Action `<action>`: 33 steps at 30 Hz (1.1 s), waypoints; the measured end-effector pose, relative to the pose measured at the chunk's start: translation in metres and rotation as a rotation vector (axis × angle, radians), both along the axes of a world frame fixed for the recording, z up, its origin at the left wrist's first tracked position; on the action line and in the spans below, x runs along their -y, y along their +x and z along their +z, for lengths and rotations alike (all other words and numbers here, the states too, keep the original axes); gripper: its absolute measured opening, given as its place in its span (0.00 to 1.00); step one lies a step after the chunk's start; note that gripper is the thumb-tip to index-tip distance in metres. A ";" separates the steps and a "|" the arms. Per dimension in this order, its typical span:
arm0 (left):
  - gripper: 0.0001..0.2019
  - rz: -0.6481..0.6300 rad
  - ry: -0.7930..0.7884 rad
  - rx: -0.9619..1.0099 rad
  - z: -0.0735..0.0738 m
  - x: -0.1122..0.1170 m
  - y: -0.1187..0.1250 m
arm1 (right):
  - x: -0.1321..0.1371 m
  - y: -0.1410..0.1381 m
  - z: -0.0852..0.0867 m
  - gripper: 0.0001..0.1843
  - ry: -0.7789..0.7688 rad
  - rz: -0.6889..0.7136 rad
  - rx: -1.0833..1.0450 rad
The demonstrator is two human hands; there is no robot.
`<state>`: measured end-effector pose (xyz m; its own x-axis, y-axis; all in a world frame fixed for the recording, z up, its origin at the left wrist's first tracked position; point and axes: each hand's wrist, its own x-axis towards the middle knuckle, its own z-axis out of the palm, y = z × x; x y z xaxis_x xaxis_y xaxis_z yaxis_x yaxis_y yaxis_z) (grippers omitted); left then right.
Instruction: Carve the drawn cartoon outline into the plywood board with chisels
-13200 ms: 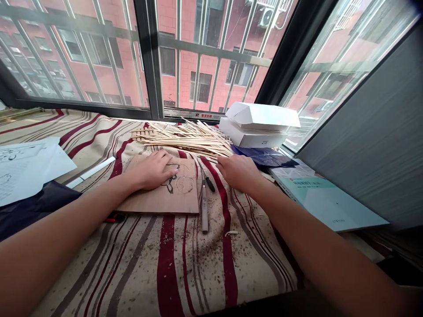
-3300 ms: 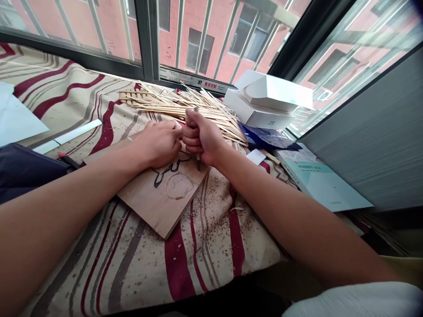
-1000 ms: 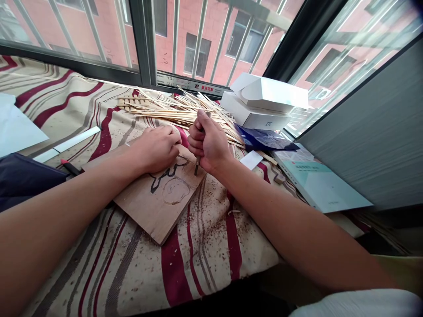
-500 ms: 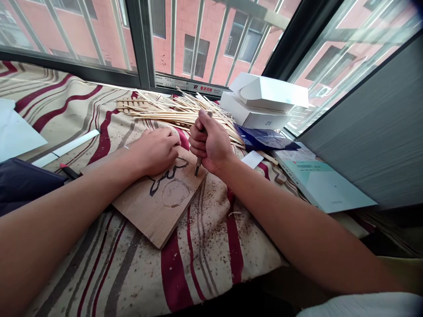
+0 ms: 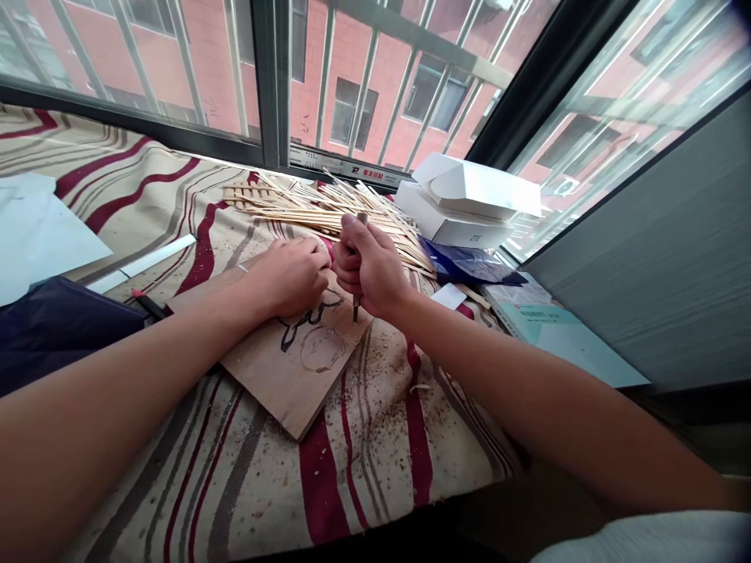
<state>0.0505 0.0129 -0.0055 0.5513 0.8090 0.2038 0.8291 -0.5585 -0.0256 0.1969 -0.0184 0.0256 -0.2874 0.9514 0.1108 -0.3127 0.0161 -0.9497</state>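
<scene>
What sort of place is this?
Probably a room in a home, by a window: metal bars and a pink building show outside, and a striped cloth is spread below it.

Both hands (image 5: 375,270) & f'arms (image 5: 498,367) bare.

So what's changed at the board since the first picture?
The board has turned clockwise, one corner now toward the person. The right hand, then by the sticks, now grips a tool upright, tip at the board. Unchanged: left hand on the board; sticks, box.
</scene>
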 end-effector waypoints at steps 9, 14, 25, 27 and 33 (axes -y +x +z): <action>0.18 0.035 -0.060 0.041 0.004 0.004 0.003 | -0.006 -0.001 -0.004 0.25 -0.197 -0.297 -0.026; 0.18 0.038 -0.075 0.074 0.002 0.004 0.004 | -0.008 -0.004 -0.006 0.26 -0.177 -0.394 -0.019; 0.17 0.067 -0.092 0.073 0.004 0.005 0.006 | -0.016 0.001 -0.012 0.31 -0.224 -0.118 -0.020; 0.18 0.054 -0.086 0.082 0.003 0.004 0.005 | -0.020 0.004 -0.013 0.31 -0.274 -0.044 -0.029; 0.17 0.059 -0.054 0.059 0.001 0.000 0.001 | -0.020 0.013 -0.006 0.32 -0.297 0.015 -0.075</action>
<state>0.0517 0.0127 -0.0044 0.4907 0.8505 0.1894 0.8598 -0.5079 0.0530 0.2096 0.0019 0.0201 -0.3034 0.9409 -0.1504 -0.3807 -0.2643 -0.8861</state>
